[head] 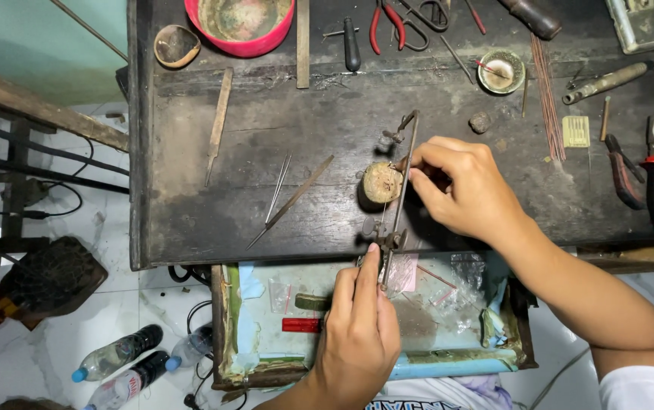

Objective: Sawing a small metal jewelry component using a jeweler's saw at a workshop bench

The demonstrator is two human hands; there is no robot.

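Gripping a thin metal saw frame (401, 178) by its lower end, the left hand (359, 334) closes tight; the right hand (467, 186) pinches something small against a round, rough wooden block (382, 182) on the scarred dark table (266, 144). Fingers sit close to the blade; a slip could nick them.

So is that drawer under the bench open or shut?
Open. The drawer is pulled out below the workbench edge, its plastic bags and red strip showing.
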